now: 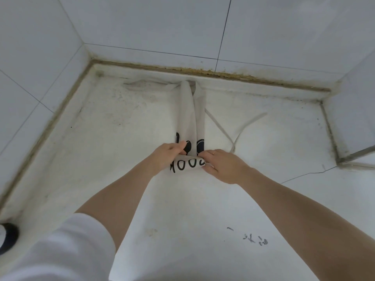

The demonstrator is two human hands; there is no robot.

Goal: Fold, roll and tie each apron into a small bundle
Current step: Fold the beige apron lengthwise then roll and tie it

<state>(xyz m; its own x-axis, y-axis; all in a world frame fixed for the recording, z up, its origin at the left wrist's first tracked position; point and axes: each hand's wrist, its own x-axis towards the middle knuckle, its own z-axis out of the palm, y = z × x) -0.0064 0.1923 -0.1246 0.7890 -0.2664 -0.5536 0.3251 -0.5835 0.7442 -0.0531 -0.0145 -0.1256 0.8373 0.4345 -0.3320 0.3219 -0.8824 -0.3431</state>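
Note:
A pale cream apron point(192, 110) with black print lies folded into a long narrow strip on the white counter point(101, 142), running from the back wall toward me. Its near end is turned over into a small roll point(187, 164) showing black letters. My left hand point(169, 154) grips the roll's left end, fingers curled over the top. My right hand point(221, 166), with a ring on it, pinches the right end. The apron's thin strap point(239, 128) trails loose across the counter to the right of the strip.
White tiled walls point(142, 27) enclose the counter at the back and left, with a stained seam point(203, 71) along the joint. A raised ledge point(355, 122) stands at the right. A crack point(304, 174) crosses the counter. A dark round object point(8, 238) sits at the left edge.

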